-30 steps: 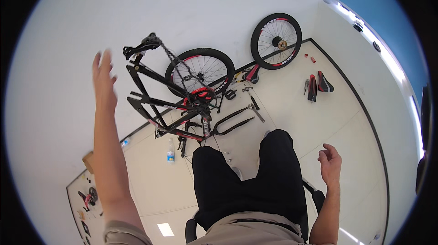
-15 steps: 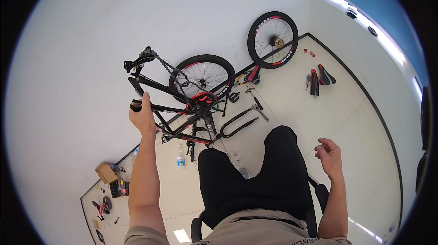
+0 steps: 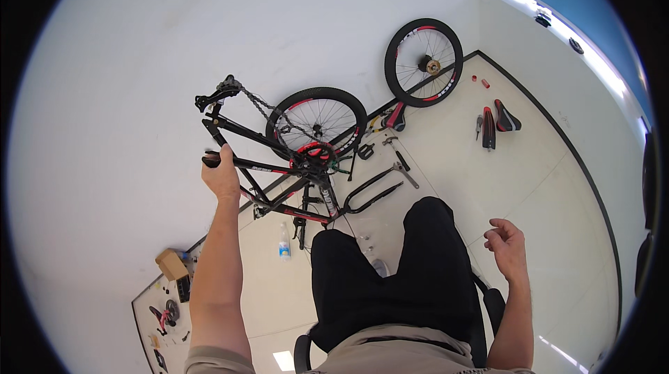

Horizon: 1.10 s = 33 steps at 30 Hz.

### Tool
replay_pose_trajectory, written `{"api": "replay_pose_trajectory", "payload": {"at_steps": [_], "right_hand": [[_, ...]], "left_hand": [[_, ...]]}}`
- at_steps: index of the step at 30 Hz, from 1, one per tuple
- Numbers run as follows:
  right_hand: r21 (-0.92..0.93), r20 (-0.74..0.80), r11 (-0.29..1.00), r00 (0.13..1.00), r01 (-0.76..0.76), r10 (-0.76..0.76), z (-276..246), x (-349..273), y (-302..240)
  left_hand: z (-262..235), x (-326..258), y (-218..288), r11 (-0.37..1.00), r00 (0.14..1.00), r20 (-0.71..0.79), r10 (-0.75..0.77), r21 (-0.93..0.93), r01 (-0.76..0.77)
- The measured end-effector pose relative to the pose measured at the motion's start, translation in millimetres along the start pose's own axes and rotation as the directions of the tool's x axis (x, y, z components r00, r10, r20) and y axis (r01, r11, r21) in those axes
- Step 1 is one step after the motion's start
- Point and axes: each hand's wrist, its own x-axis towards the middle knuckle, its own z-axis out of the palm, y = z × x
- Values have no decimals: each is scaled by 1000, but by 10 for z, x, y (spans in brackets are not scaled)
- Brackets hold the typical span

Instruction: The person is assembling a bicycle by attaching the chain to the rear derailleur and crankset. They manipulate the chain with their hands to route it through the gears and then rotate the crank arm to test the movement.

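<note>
My left hand (image 3: 221, 177) is closed around the end of a tube on a black bicycle frame (image 3: 261, 166) and holds it up off the floor. Red and white marks run along the frame's tubes. A red-and-black crankset (image 3: 317, 156) sits at its middle, and a loose chain (image 3: 258, 103) hangs from the rear derailleur (image 3: 226, 87). Over the floor to the right, my right hand (image 3: 507, 245) hovers with loosely bent fingers and nothing visible in it. Behind the frame, a wheel (image 3: 273, 120) with a black tyre leans on the wall.
A second wheel (image 3: 390, 67) leans farther right. On the floor lie a black fork (image 3: 366, 189), a hammer (image 3: 397, 153), a wrench (image 3: 408, 176), a saddle (image 3: 507, 116) and a pedal (image 3: 365, 151). A plastic bottle (image 3: 284, 243) stands left of my knees; a cardboard box (image 3: 170, 263) is farther left.
The whole view has shifted slightly, so things sit a little farther right and lower. My left hand keeps its grip on the frame; my right hand has barely moved.
</note>
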Motion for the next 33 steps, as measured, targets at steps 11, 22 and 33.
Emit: {"api": "replay_pose_trajectory", "payload": {"at_steps": [11, 22, 33], "right_hand": [[2, 10, 999, 999, 49, -49, -66, 23, 130], [-12, 17, 1000, 1000, 14, -14, -49, 8, 66], [-46, 3, 999, 1000, 23, -23, -54, 18, 166]], "left_hand": [[27, 136, -225, 999, 998, -51, 45, -21, -46], [53, 85, -108, 999, 1000, -15, 21, -41, -22], [49, -59, 71, 987, 1000, 6, 14, -157, -13]]}}
